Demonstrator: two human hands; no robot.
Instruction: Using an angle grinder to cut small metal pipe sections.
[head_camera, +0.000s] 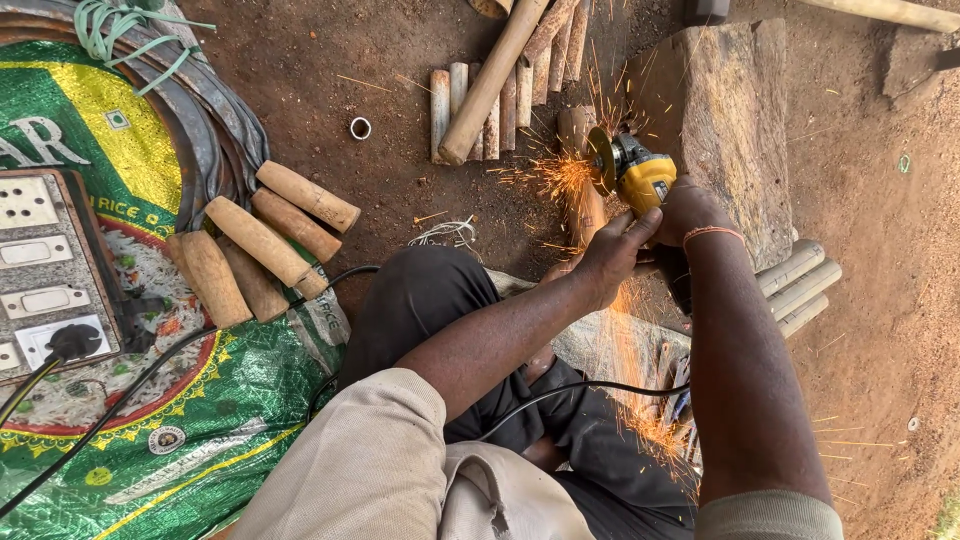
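Here we grip the yellow angle grinder with both hands, right hand closed on its body, left hand wrapped just below, its disc sparking against a wooden handle. Well to our left lies a green and yellow printed sack, flat on the dirt.

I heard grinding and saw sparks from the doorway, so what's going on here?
A seated person is running a yellow angle grinder against a wooden piece on the dirt ground, throwing orange sparks. The right hand grips the grinder and the left hand steadies it. Shaped wooden handles lie on a green sack beside a switchboard.
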